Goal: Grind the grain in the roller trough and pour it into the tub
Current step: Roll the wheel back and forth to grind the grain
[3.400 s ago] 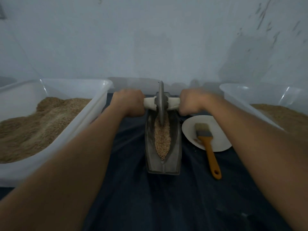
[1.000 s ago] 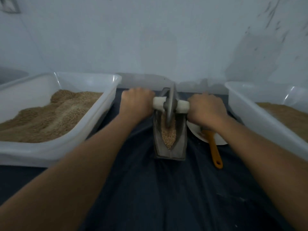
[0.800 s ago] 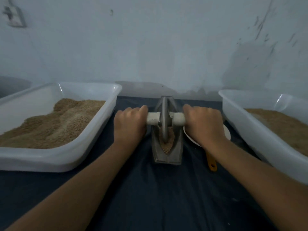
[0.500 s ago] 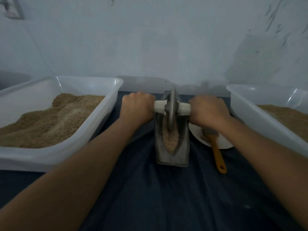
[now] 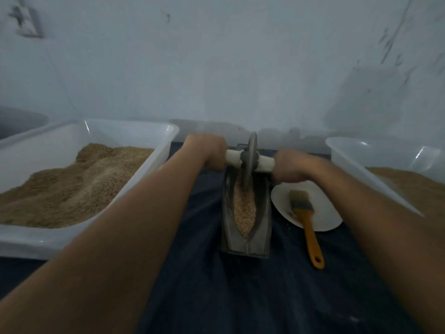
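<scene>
A grey boat-shaped roller trough (image 5: 261,225) lies lengthwise on the dark cloth in the middle, with pale grain (image 5: 245,208) along its groove. A grey roller wheel (image 5: 249,160) stands upright in the groove at the trough's far end, on a white axle handle (image 5: 234,157). My left hand (image 5: 204,150) grips the left end of the handle. My right hand (image 5: 292,168) grips the right end and looks blurred. A white tub (image 5: 154,162) heaped with brown grain sits at the left. A second white tub (image 5: 349,153) with grain sits at the right.
A white plate (image 5: 325,213) lies just right of the trough, with an orange-handled brush (image 5: 308,227) resting across it, handle toward me. A pale wall rises close behind. Dark cloth (image 5: 240,297) covers the surface in front.
Both hands have pushed the roller wheel away along the trough to its far end, after pulling it close 0.8 s ago. More of the grain, the plate and the brush now show.
</scene>
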`<state>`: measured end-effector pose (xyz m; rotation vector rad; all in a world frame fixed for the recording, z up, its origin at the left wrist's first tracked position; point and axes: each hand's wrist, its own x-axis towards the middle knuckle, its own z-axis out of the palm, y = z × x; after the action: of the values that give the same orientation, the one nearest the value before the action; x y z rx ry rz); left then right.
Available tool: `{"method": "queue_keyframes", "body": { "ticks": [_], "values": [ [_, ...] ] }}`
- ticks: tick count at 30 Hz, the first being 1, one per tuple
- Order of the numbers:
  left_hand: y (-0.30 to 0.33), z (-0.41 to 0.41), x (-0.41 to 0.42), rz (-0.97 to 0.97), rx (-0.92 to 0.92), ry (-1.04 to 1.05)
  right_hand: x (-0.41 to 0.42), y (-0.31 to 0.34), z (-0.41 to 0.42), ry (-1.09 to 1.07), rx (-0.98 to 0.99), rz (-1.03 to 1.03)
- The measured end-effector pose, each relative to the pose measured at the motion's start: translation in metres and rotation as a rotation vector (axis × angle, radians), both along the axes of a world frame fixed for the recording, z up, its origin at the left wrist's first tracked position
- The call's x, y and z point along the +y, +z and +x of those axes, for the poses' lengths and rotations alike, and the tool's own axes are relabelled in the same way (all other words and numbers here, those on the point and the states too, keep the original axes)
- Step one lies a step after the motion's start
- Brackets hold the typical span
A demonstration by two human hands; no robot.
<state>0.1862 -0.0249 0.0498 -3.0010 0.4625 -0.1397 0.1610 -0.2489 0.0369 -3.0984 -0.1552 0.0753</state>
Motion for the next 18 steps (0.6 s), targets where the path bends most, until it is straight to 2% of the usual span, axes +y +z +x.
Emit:
{"method": "queue_keyframes", "body": {
  "ticks": [2,4,7,10,14,16,18],
  "values": [
    [-0.011,-0.019,0.003,0.038,-0.243,-0.033,0.000,-0.012,-0.019,-0.016,-0.123,-0.023],
    [-0.029,-0.042,0.008,-0.004,-0.454,-0.067,-0.001,-0.023,-0.038,0.002,-0.334,-0.100],
    [-0.057,-0.078,0.019,-0.110,-0.637,-0.060,0.005,-0.038,-0.068,0.089,-0.690,-0.230],
    [-0.073,-0.095,0.026,-0.187,-0.717,-0.061,0.010,-0.047,-0.086,0.140,-0.891,-0.205],
    [-0.070,-0.090,0.022,-0.167,-0.728,-0.035,0.005,-0.052,-0.079,0.129,-0.920,-0.171],
    [-0.063,-0.078,0.017,-0.123,-0.661,-0.010,0.003,-0.050,-0.067,0.081,-0.827,-0.197],
    [-0.051,-0.060,0.014,-0.082,-0.553,-0.002,0.001,-0.041,-0.048,0.044,-0.632,-0.210]
  ]
}}
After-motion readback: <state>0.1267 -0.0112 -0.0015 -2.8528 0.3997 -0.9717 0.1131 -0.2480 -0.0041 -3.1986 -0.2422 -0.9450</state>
